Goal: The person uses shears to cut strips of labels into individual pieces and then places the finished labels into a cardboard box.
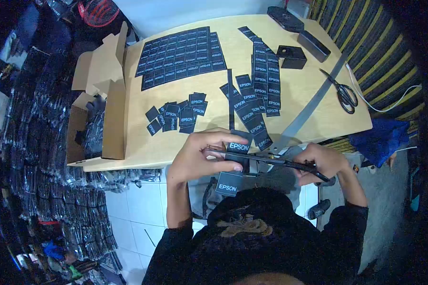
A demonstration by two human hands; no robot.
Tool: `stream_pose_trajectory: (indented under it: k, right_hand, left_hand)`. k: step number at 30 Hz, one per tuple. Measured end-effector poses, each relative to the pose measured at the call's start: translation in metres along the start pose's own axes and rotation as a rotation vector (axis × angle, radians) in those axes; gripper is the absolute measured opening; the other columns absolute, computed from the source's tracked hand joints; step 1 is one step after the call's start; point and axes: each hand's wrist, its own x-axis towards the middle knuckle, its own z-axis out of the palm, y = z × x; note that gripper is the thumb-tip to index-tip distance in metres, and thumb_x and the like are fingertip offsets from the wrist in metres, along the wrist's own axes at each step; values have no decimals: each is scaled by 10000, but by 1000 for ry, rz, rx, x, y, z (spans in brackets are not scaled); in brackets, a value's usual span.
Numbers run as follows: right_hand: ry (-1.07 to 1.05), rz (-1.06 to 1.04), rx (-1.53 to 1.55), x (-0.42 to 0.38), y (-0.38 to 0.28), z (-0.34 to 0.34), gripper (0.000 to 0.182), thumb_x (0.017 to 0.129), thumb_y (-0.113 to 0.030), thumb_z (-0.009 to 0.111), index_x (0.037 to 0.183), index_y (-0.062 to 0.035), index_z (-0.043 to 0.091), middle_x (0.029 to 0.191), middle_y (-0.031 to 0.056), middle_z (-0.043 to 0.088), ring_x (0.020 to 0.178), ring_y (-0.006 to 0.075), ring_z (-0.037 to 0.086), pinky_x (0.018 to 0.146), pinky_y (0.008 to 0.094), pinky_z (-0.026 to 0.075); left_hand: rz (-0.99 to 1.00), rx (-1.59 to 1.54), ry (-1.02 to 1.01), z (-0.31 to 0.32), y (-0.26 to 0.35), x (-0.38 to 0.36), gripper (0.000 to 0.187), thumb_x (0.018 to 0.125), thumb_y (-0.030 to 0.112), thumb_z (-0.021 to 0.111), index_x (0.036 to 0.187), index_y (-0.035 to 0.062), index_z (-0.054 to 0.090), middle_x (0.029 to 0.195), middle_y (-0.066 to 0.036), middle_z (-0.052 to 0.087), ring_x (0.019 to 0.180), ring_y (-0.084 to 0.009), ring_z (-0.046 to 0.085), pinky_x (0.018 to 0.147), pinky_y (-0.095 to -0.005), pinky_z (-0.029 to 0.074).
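Observation:
My left hand (202,154) pinches a black EPSON label strip (239,146) between thumb and fingers at the table's front edge. In my right hand (322,160) are black-handled scissors (290,164), their blades pointing left across the strip between my left thumb and fingers. Below the blades, another EPSON label (227,184) hangs over the area in front of my body. Just beyond my left hand lies a loose group of cut EPSON labels (171,116). Uncut strips (260,78) overlap one another farther back.
Large label sheets (176,54) lie at the back of the table (309,114). An open cardboard box (114,118) stands at the left edge. To the right are a long grey ruler-like strip (314,97), second scissors (345,95) and a black block (291,57).

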Motion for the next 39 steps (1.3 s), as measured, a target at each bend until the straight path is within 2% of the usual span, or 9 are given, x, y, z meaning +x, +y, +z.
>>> stream_pose_trajectory:
  k: [2, 5, 8, 14, 18, 23, 27, 33, 39]
  right_hand:
    - [43, -33, 8, 1, 5, 4, 338, 714, -312, 753, 698, -34, 562, 553, 45, 528, 490, 130, 488, 462, 292, 368]
    - [61, 18, 13, 3, 1, 4, 345, 745, -290, 738, 643, -27, 540, 507, 74, 488, 451, 163, 454, 438, 319, 341]
    - [145, 1, 23, 0, 13, 7, 343, 734, -289, 747, 638, -30, 545, 506, 73, 482, 454, 164, 450, 446, 319, 343]
    - [305, 140, 38, -15, 35, 23, 325, 677, -258, 787, 666, -25, 561, 541, 12, 506, 494, 80, 431, 451, 264, 340]
    - [370, 166, 112, -13, 41, 35, 364, 648, -308, 808, 696, -25, 584, 560, 8, 536, 513, 69, 479, 471, 246, 373]
    - [618, 3, 251, 19, 41, 64, 260, 656, -183, 805, 780, -29, 636, 589, 13, 547, 512, 73, 442, 477, 243, 333]
    - [704, -29, 402, 71, 20, 79, 286, 679, -136, 789, 900, -26, 643, 653, -29, 524, 577, 40, 453, 519, 209, 359]
    - [726, -236, 502, 112, -11, 69, 164, 746, -89, 717, 816, -23, 584, 622, -55, 453, 566, 20, 401, 498, 200, 310]
    - [804, -296, 477, 123, -3, 63, 164, 794, -87, 664, 732, -49, 517, 606, -75, 409, 532, 14, 354, 469, 205, 276]
  left_hand:
    - [2, 7, -3, -3, -5, 0, 486, 617, 64, 808, 1074, 97, 647, 847, 9, 609, 624, -25, 493, 512, -162, 369]
    - [49, 61, -21, -6, -4, 2, 492, 615, 51, 808, 1076, 94, 644, 776, 52, 549, 574, -6, 370, 492, -163, 279]
    - [8, -18, 100, -12, -12, 0, 501, 614, 59, 811, 1083, 90, 639, 779, 47, 544, 576, 0, 379, 510, -154, 309]
    - [-173, 390, 387, -69, -42, 10, 531, 593, 94, 816, 1076, 57, 601, 941, -49, 622, 668, -82, 564, 581, -211, 460]
    - [-286, 574, 397, -100, -56, -3, 833, 574, 82, 823, 1311, 110, 436, 1050, -130, 569, 643, -89, 558, 555, -207, 470]
    - [-152, 356, 526, -92, -52, -20, 947, 570, 8, 813, 1380, 114, 333, 1210, -163, 491, 593, -26, 504, 524, -167, 450]
    - [-43, -28, 461, -31, -32, -15, 735, 621, -57, 773, 1270, 36, 439, 1308, -121, 442, 579, -9, 484, 528, -152, 424]
    - [4, -266, 441, 12, -24, -3, 758, 606, -69, 776, 1272, 37, 431, 1322, -114, 402, 612, -13, 487, 545, -160, 438]
    - [258, -343, 503, 34, -39, -14, 656, 685, -42, 726, 1262, 27, 421, 1276, -125, 422, 918, -131, 568, 744, -238, 500]
